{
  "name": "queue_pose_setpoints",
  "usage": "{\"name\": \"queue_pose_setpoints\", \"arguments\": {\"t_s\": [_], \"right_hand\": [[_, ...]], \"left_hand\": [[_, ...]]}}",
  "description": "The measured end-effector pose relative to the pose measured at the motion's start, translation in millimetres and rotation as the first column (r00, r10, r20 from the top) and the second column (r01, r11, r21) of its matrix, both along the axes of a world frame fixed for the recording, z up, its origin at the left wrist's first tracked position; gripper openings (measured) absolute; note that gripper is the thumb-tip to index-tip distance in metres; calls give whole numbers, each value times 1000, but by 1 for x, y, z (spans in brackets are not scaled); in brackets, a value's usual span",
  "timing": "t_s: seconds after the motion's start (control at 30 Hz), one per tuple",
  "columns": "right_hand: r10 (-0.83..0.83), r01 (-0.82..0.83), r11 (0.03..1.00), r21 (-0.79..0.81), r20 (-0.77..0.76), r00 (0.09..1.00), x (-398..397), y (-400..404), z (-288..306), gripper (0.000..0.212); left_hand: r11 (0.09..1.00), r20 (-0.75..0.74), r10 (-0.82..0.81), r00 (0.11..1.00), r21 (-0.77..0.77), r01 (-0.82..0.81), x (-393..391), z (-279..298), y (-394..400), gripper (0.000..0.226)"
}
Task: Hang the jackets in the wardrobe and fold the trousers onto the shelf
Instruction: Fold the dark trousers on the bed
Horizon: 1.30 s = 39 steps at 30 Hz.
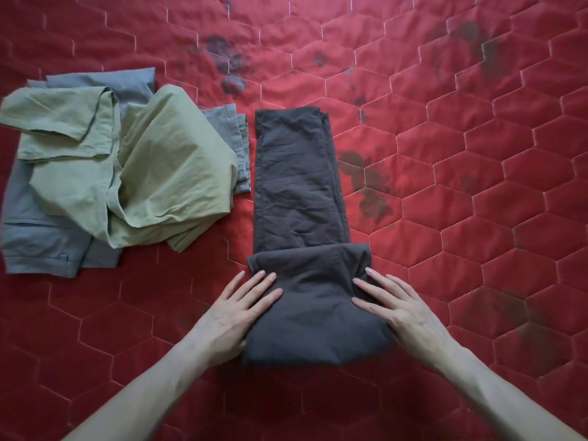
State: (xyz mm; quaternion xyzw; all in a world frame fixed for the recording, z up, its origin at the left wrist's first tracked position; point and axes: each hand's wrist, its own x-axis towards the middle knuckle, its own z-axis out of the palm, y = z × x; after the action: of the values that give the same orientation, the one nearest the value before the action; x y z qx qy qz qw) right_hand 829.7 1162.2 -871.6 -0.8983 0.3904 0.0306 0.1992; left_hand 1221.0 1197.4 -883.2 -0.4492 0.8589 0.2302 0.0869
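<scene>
Pressing folded near end of trousers (pixel 296 173): left hand (pixel 237 308), right hand (pixel 402 308) flat, fingers spread. Long axis runs straight away; both hands equally near, probably next fold forward.

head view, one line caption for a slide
Both hands press flat on half-folded dark grey trousers on a red quilted bedspread.

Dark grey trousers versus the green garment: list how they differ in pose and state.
The dark grey trousers lie flat and straight, near end folded over; the green garment is rumpled and unfolded. The left hand and right hand press the trousers; nothing touches the green garment. The trousers lie directly on the red quilt; the green garment sits on blue-grey clothing. Both are thin, creased fabric.
</scene>
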Motion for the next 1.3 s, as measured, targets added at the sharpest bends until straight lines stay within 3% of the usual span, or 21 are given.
{"name": "queue_pose_setpoints", "arguments": {"t_s": [0.1,0.17,0.23,0.27,0.3,0.33,0.37,0.43,0.5,0.6,0.7,0.8,0.9,0.97,1.03,1.13,1.2,1.3], "right_hand": [[-53,48,995,86,65,996,-1,8,13,58],[-132,113,983,146,123,984,-5,18,18,51],[-308,254,937,238,228,924,-6,33,23,45],[-453,365,873,324,262,852,-4,40,28,43],[-578,460,793,400,251,777,-2,44,35,42],[-661,521,724,453,237,712,2,44,45,39],[-694,555,696,455,231,682,7,42,53,33],[-736,573,652,497,231,637,20,32,62,31],[-788,563,584,585,243,565,34,17,68,36],[-841,567,512,645,242,484,58,-11,66,21],[-897,597,412,688,189,400,75,-36,50,46],[-908,535,352,768,142,394,84,-46,28,26],[-902,536,307,787,62,427,89,-50,14,43],[-911,632,301,714,19,412,93,-52,11,52],[-918,724,317,612,6,397,98,-48,9,60],[-910,784,320,533,-57,410,110,-42,15,70],[-883,739,330,587,-84,461,115,-42,20,78],[-891,629,294,720,-33,453,108,-51,21,78]], "left_hand": [[991,-193,128,973,55,-120,-2,12,8,79],[963,-340,269,901,129,-238,-4,21,14,79],[903,-436,431,790,208,-377,-9,26,25,61],[856,-456,516,725,244,-455,-14,31,30,46],[808,-441,587,679,266,-526,-19,37,34,26],[753,-411,655,634,287,-592,-24,44,36,19],[683,-381,726,572,312,-660,-29,47,36,40],[560,-318,827,463,398,-727,-37,52,34,57],[474,-288,880,379,470,-744,-44,56,26,64],[361,-227,932,284,479,-801,-45,47,13,69],[310,-202,950,239,504,-807,-38,30,3,65],[239,-123,971,206,565,-790,-32,20,-7,58],[178,-60,982,181,629,-756,-31,15,-13,68],[180,-13,977,213,593,-785,-35,14,-15,77],[201,0,972,235,511,-836,-43,14,-18,71],[129,-52,992,119,509,-851,-54,19,-26,53],[30,-39,999,9,588,-809,-59,24,-31,52],[-30,-21,998,-58,658,-752,-66,29,-32,50]]}}
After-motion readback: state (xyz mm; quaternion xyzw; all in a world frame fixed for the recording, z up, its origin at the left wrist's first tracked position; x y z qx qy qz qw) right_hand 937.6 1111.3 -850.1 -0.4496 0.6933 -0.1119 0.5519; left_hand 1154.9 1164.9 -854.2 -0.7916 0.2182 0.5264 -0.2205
